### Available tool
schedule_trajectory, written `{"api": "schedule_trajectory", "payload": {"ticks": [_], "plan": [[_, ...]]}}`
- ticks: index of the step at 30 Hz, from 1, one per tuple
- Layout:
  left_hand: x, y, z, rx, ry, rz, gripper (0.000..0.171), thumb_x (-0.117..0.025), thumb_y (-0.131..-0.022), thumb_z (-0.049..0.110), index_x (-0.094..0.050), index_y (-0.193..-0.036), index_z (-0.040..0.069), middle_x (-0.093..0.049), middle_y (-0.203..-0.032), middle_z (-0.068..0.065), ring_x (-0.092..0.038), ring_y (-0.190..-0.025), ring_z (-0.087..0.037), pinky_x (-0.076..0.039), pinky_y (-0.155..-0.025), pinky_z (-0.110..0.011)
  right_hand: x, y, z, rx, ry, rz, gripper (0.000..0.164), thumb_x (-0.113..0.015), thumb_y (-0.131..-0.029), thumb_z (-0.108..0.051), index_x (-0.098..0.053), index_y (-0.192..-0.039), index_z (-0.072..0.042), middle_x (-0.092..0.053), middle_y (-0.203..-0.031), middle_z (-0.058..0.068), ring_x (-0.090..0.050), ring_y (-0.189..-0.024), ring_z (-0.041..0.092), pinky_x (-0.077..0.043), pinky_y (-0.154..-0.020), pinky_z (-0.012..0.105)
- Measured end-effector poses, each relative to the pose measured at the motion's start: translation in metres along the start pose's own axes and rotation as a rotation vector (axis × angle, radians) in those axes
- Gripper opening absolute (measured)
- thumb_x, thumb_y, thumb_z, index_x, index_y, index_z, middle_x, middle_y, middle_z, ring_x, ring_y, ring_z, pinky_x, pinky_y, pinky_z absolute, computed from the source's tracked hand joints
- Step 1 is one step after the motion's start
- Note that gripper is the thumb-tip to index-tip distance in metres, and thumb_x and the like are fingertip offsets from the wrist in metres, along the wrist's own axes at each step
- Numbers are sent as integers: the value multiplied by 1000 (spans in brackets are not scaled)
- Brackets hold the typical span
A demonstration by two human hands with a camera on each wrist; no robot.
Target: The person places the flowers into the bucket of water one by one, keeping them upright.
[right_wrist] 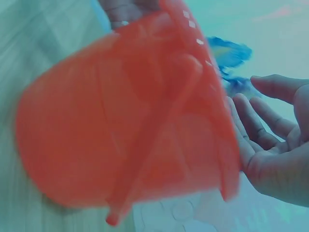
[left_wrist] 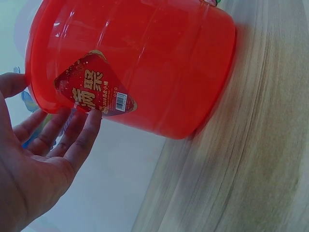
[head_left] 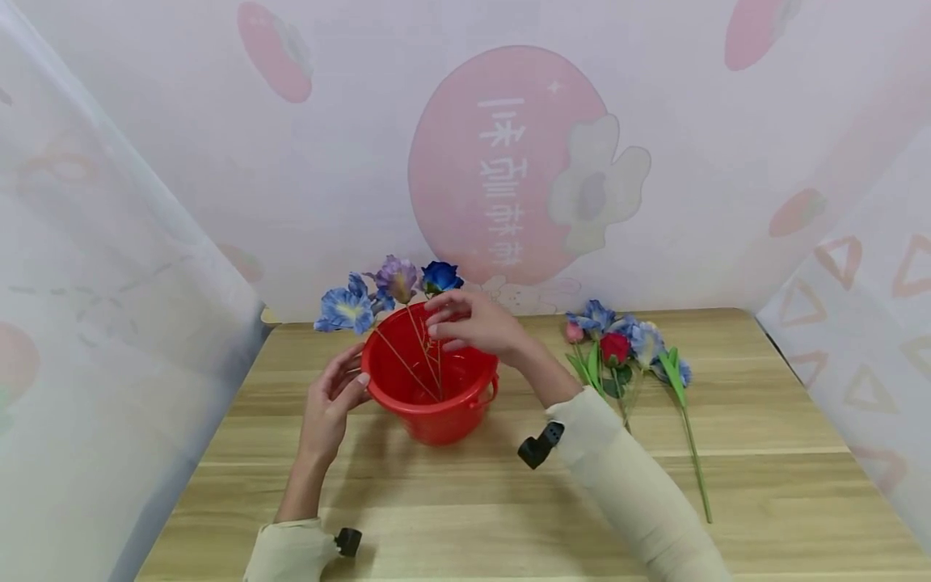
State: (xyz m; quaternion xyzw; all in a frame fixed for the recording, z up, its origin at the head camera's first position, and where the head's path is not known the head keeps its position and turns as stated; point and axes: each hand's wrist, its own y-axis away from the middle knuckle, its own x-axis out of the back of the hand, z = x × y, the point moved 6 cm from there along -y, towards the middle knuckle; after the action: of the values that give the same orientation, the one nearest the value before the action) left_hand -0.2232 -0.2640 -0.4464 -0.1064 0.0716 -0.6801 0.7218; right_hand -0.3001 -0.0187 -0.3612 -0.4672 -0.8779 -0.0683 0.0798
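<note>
Bucket (head_left: 436, 427) stands on the table (head_left: 436, 525), flowers (head_left: 396, 279) inside. I judge it light, smooth and slightly flexible, best held by its rim (head_left: 407, 404). Left hand (head_left: 327, 408) grips there; right hand (head_left: 476, 323), fingers loose, holds nothing visible.

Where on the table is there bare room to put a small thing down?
Bare: the table in front of the bucket, between left sleeve and right sleeve; also the stretch right of the long stem. Crowded: the bucket's mouth, with flowers in it and the right hand above, and the back right, where loose flowers lie.
</note>
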Motion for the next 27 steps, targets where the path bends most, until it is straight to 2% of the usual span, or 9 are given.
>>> {"api": "schedule_trajectory", "payload": {"ticks": [3,7,13,18,22,27], "plan": [[0,0,0,-1,-3,3,50,-62,-107,9,-51,-155,-2,-68,-134,-9,-74,-115,-11,-66,-85,-26,18,12,2,-6,-33,53,46,-72,-102,-13,-61,-145,-3,-69,-135,21,-68,-129,45,-60,-103,58],[0,0,0,-3,-4,-2,50,-62,-108,9,-51,-156,-2,-67,-135,-10,-74,-116,-12,-66,-85,-25,41,30,7,-27,-62,118,45,-71,-103,-12,-61,-146,-4,-65,-141,25,-65,-131,46,-61,-103,55],[0,0,-1,-2,-8,-2,50,-61,-108,9,-51,-156,-2,-67,-134,-8,-73,-116,-10,-66,-85,-25,70,58,17,-44,-108,198,48,-72,-103,-14,-58,-149,-8,-62,-143,22,-64,-133,41,-63,-102,48],[-1,0,0,0,-13,0,51,-62,-108,10,-51,-156,-1,-67,-134,-8,-74,-116,-10,-66,-85,-25,96,83,28,-24,-175,271,47,-72,-103,-13,-58,-148,-6,-61,-141,22,-68,-122,30,-64,-100,42],[-1,0,0,0,-11,2,51,-62,-108,11,-51,-156,-1,-67,-136,-12,-74,-116,-12,-66,-85,-24,116,104,40,-17,-187,315,51,-71,-104,-13,-53,-151,-2,-64,-133,12,-73,-111,16,-65,-95,32],[0,0,0,1,-4,4,50,-62,-108,9,-51,-155,-1,-67,-136,-13,-74,-116,-13,-66,-85,-24,135,127,58,-29,-180,354,52,-67,-107,-15,-49,-152,2,-66,-125,4,-77,-105,13,-65,-96,32]]}}
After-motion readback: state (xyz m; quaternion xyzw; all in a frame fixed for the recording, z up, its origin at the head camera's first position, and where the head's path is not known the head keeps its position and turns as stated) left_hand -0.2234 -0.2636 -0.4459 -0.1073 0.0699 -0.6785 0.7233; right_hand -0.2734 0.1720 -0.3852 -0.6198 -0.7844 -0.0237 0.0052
